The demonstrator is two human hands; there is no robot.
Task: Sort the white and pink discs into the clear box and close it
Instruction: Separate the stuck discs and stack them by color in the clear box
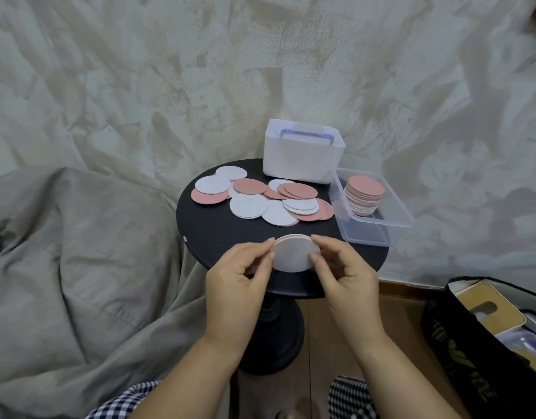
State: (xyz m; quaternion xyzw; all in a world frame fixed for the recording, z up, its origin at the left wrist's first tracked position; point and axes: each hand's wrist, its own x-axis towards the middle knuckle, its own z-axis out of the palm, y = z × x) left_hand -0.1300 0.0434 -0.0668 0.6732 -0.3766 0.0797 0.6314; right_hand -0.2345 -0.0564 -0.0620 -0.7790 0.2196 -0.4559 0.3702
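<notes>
On the round black surface (218,237), loose discs (248,205) lie scattered in the middle. The left hand (239,276) and right hand (342,273) hold a small stack (292,252) at the near edge, fingers (268,247) clamped on its rim. The box (378,223) stands ahead and rightward, nearer the right hand.

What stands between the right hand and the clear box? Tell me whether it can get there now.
Probably yes. The clear box sits lidless at the black table's right edge, just beyond the right hand, nothing between them. That hand and the left hand both pinch a small disc stack.
</notes>
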